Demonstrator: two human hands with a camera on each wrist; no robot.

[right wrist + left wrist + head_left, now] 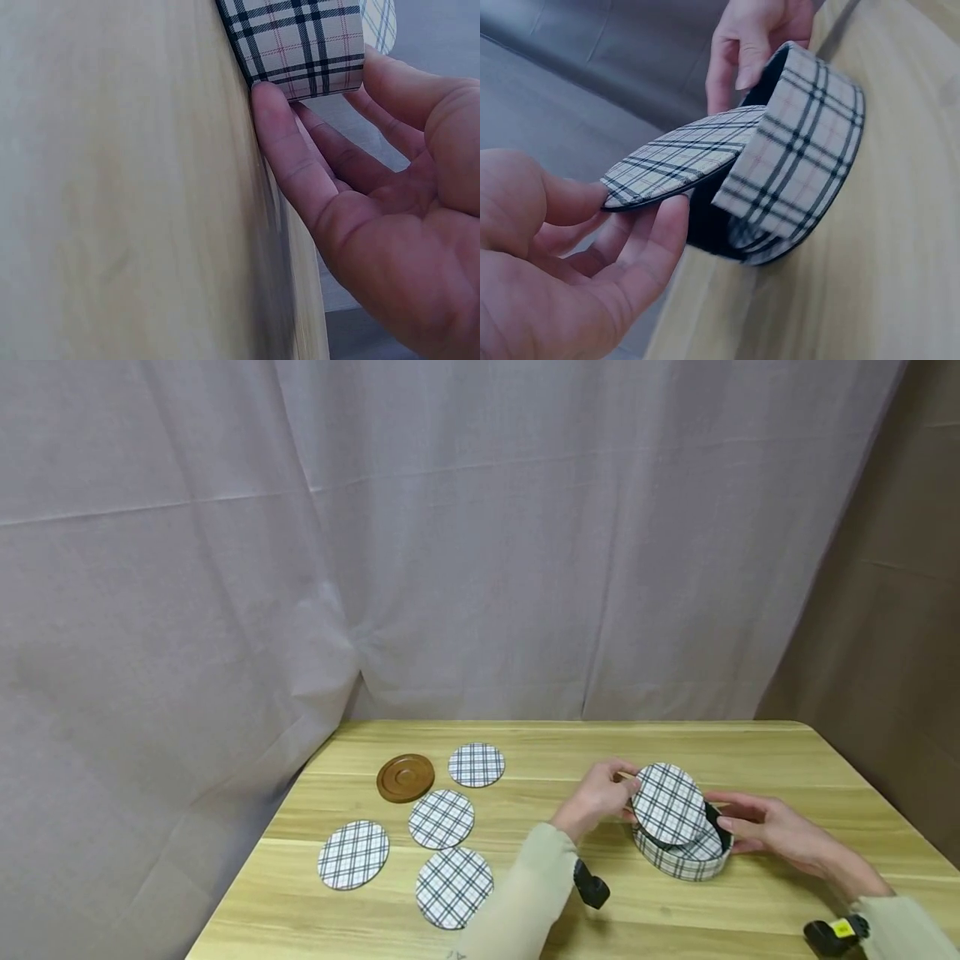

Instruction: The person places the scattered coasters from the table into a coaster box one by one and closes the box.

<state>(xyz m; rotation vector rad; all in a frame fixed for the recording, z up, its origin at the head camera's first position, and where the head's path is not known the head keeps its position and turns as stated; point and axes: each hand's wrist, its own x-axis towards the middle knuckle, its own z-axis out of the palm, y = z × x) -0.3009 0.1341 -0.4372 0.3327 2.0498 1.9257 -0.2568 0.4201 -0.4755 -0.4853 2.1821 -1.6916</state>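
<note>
Head view faces forward and down, farther off; close wrist views share the plaid box (pixel 810 142).

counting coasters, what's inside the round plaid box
Inside the box, part of a plaid coaster and some dark inner wall show. The upper coaster, pinched by the left hand, covers the rest; whether more lie underneath cannot be seen.

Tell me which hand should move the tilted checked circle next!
Probably the left hand: it pinches the checked circle, tilted over the round box, and four more circles lie to its left. The right hand holds the box's other side.
</note>
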